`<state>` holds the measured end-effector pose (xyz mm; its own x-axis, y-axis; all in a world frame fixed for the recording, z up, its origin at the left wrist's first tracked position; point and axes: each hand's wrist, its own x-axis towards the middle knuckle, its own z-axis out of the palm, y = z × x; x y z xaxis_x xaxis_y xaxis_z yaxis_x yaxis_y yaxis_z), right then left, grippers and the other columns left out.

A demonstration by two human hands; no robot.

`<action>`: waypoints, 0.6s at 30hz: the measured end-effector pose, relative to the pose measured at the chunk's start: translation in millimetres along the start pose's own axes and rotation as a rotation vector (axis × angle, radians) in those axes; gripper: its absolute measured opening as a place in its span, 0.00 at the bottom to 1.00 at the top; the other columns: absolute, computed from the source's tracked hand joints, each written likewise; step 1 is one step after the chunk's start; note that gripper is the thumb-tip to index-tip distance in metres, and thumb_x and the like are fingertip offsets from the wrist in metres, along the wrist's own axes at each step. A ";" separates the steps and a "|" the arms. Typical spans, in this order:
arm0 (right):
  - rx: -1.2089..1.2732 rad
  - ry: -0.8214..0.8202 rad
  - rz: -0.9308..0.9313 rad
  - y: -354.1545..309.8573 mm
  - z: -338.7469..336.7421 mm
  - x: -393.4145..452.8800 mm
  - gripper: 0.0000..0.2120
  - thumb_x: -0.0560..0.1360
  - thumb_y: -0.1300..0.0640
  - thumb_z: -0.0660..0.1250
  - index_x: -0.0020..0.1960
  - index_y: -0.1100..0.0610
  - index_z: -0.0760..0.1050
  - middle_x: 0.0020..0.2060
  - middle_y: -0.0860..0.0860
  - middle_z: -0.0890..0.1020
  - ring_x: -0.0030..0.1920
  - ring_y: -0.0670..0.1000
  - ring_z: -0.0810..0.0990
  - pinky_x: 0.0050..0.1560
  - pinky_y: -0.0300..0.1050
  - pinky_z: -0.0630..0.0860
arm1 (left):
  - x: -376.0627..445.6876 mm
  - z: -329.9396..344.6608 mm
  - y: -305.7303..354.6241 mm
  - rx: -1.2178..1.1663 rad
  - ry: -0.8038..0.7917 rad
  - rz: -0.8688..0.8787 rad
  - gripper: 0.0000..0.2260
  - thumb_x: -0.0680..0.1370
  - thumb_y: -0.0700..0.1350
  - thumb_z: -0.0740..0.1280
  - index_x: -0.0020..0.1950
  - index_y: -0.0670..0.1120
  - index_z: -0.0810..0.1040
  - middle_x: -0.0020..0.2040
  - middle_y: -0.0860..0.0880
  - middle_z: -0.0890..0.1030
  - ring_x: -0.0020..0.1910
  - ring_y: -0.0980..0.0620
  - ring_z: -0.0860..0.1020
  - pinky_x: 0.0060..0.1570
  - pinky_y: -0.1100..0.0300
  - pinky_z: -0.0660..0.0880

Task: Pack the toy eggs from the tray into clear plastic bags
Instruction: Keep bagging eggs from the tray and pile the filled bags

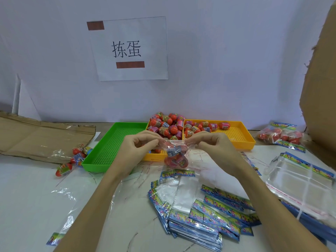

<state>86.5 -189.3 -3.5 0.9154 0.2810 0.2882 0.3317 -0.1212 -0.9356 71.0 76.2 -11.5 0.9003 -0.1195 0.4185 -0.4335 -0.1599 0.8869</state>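
Hands, left hand [141,148] and right hand [209,145], pinch bag [175,155] top, raised.

We face a pale wall [227,60] with a paper sign [131,50] taped centre-top. Brown cardboard [320,79] rises at right, more cardboard [36,139] lies flat at left on our white table [27,188].

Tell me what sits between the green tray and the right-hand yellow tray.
Head view: another yellow tray heaped with toy eggs, partly hidden by both hands holding a filled clear bag.
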 end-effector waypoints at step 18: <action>0.042 0.011 0.044 7.3 11.9 0.2 0.09 0.77 0.63 0.74 0.53 0.51 0.87 0.49 0.46 0.88 0.53 0.45 0.86 0.50 0.32 0.80 | 0.8 6.3 -5.6 -0.074 0.013 -0.095 0.14 0.72 0.41 0.80 0.56 0.46 0.86 0.51 0.48 0.87 0.49 0.50 0.84 0.53 0.59 0.82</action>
<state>86.4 -178.8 -12.7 0.9313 0.2660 0.2488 0.2816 -0.0927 -0.9550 73.9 70.8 -17.3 0.9377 -0.0943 0.3343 -0.3428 -0.0970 0.9344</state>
